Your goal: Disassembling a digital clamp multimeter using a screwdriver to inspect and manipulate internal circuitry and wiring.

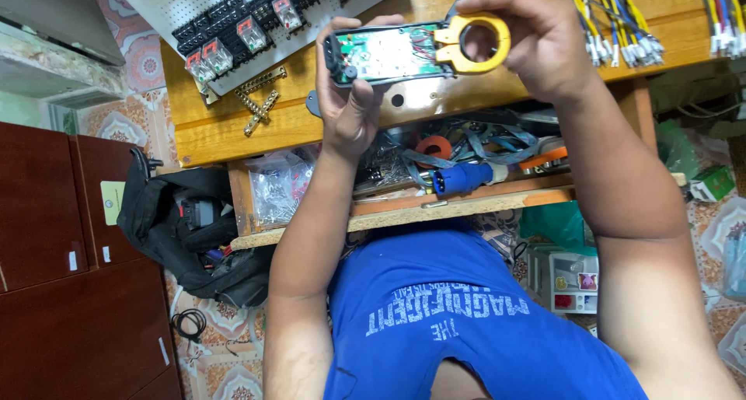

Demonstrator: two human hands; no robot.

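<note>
Both hands hold an opened clamp meter (412, 50) up over the wooden bench (233, 132).

The left hand (350, 97) has its grip closed round the meter's dark body from 6 o'clock, keeping the green circuit board face-up; the right hand (544, 38) closes its grip on the yellow ring jaw (474, 42) at 3 o'clock, steadying it. Fingers hide the jaw's far side and the case's left end. The cluttered drawer (458, 171) below is hard to make out, and the relay board (249, 23) at 10 o'clock is cut off.
</note>
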